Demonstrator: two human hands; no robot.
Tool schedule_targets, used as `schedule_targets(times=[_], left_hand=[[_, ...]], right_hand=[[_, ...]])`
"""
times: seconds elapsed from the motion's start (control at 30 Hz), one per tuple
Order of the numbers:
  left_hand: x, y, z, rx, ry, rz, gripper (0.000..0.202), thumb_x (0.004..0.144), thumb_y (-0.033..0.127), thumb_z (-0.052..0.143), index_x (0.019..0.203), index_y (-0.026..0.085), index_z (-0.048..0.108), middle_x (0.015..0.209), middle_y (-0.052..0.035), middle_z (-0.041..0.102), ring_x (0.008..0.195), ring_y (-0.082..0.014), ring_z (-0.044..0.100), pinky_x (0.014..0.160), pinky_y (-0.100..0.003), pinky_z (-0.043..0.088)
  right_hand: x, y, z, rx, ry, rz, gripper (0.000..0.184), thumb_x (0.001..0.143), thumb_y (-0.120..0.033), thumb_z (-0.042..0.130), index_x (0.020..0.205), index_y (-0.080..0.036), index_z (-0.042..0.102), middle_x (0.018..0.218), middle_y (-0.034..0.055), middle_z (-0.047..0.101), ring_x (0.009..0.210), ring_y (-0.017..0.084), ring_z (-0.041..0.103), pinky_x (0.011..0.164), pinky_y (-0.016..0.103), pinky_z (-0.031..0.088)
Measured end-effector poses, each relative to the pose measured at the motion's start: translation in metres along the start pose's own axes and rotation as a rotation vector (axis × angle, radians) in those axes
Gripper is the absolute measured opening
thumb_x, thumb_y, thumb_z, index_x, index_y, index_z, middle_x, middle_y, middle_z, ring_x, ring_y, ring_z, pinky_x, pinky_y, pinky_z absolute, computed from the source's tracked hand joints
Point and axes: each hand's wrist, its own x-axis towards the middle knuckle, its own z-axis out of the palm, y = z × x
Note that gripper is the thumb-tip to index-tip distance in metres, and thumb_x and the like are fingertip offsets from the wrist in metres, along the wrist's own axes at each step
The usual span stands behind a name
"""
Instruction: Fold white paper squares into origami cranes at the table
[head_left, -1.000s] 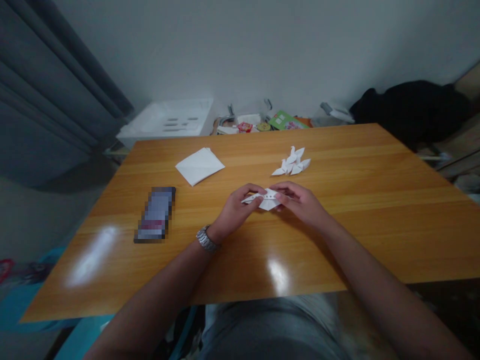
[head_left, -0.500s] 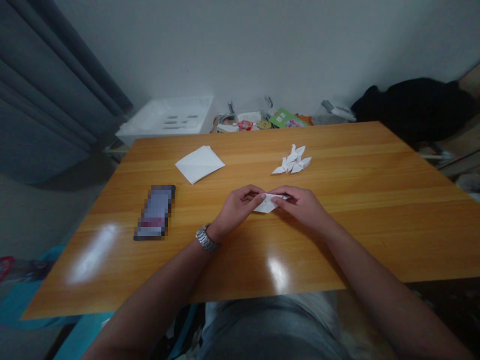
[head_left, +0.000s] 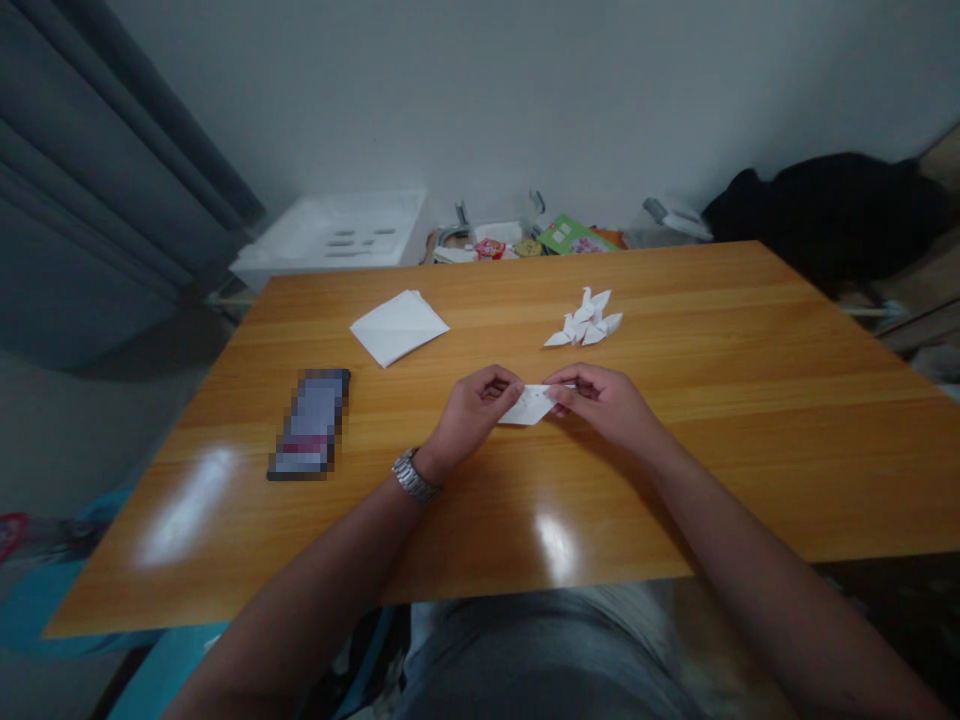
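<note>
A small white piece of folded paper (head_left: 530,405) is held between both hands, just above the wooden table (head_left: 720,400). My left hand (head_left: 480,402) pinches its left side between thumb and fingers; a metal watch (head_left: 413,476) is on that wrist. At the paper's upper right, my right hand (head_left: 598,400) grips the edge, thumb on top and fingers behind. Parts of the paper are hidden by the fingers. Beyond my hands lie several white paper cranes (head_left: 586,320), clustered together. A stack of white paper sheets (head_left: 400,328) rests farther back to the left.
A phone (head_left: 311,424) with a blurred-out screen lies on the table's left. Past the far edge are a white basin-like unit (head_left: 330,230), a green booklet (head_left: 574,236) and small packets. A black cloth-like heap (head_left: 825,220) sits at the back right, a grey curtain (head_left: 97,160) at left.
My hands have shifted slightly apart along the folded paper, showing more of its face. The cranes, sheets and phone stay where they were.
</note>
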Motion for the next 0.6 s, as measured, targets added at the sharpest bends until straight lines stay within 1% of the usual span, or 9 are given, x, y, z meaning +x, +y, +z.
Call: schedule_targets(times=[0.07, 0.13, 0.2, 0.27, 0.37, 0.47, 0.6], left_hand=[[-0.001, 0.0, 0.0, 0.006, -0.024, 0.003, 0.03, 0.089, 0.044, 0.068, 0.089, 0.014, 0.065, 0.082, -0.0041, 0.068, 0.074, -0.0136, 0.061, 0.068, -0.024, 0.05], [-0.002, 0.001, -0.001, 0.026, -0.073, 0.006, 0.03, 0.091, 0.044, 0.065, 0.092, 0.014, 0.065, 0.083, -0.0039, 0.068, 0.074, -0.0134, 0.061, 0.067, -0.024, 0.049], [-0.003, 0.001, -0.001, 0.072, -0.134, 0.01, 0.03, 0.092, 0.045, 0.065, 0.095, 0.015, 0.066, 0.086, -0.0038, 0.069, 0.076, -0.0135, 0.061, 0.067, -0.023, 0.048], [-0.004, 0.0, -0.001, 0.127, -0.17, 0.013, 0.03, 0.092, 0.045, 0.066, 0.097, 0.015, 0.068, 0.088, -0.0038, 0.07, 0.078, -0.0139, 0.062, 0.068, -0.024, 0.048], [-0.003, -0.001, -0.001, 0.149, -0.168, 0.009, 0.031, 0.092, 0.046, 0.067, 0.097, 0.016, 0.069, 0.09, -0.0039, 0.071, 0.078, -0.0141, 0.062, 0.069, -0.024, 0.047], [-0.002, -0.001, -0.002, 0.102, -0.152, -0.022, 0.034, 0.091, 0.049, 0.067, 0.095, 0.015, 0.068, 0.089, -0.0044, 0.071, 0.076, -0.0145, 0.062, 0.067, -0.024, 0.047], [-0.002, 0.001, -0.002, 0.044, -0.18, -0.048, 0.036, 0.09, 0.05, 0.067, 0.096, 0.015, 0.067, 0.091, -0.0051, 0.07, 0.078, -0.0149, 0.062, 0.067, -0.024, 0.048]], right_hand=[[0.0, -0.001, -0.001, -0.041, -0.002, -0.017, 0.029, 0.086, -0.045, 0.074, 0.096, -0.018, 0.074, 0.079, 0.0046, 0.075, 0.068, 0.017, 0.068, 0.067, 0.031, 0.055], [-0.001, 0.0, -0.002, -0.096, -0.01, -0.038, 0.028, 0.087, -0.044, 0.072, 0.096, -0.018, 0.075, 0.078, 0.0042, 0.074, 0.068, 0.018, 0.067, 0.066, 0.031, 0.054], [-0.001, 0.002, -0.002, -0.134, -0.021, -0.053, 0.028, 0.088, -0.045, 0.071, 0.096, -0.018, 0.075, 0.077, 0.0042, 0.074, 0.068, 0.018, 0.067, 0.065, 0.031, 0.053], [-0.001, 0.002, -0.002, -0.135, -0.03, -0.053, 0.029, 0.087, -0.046, 0.072, 0.095, -0.018, 0.075, 0.079, 0.0046, 0.074, 0.069, 0.018, 0.067, 0.065, 0.031, 0.053], [-0.001, -0.001, 0.0, -0.042, -0.015, -0.021, 0.032, 0.084, -0.048, 0.075, 0.096, -0.019, 0.075, 0.079, 0.0048, 0.075, 0.067, 0.018, 0.068, 0.065, 0.032, 0.056], [-0.001, -0.005, 0.001, 0.055, 0.026, 0.011, 0.036, 0.08, -0.052, 0.078, 0.096, -0.019, 0.074, 0.076, 0.0046, 0.075, 0.066, 0.018, 0.069, 0.066, 0.033, 0.059], [-0.001, -0.009, -0.001, 0.051, 0.04, 0.014, 0.037, 0.081, -0.054, 0.077, 0.091, -0.019, 0.075, 0.076, 0.0053, 0.075, 0.066, 0.018, 0.07, 0.067, 0.034, 0.061]])
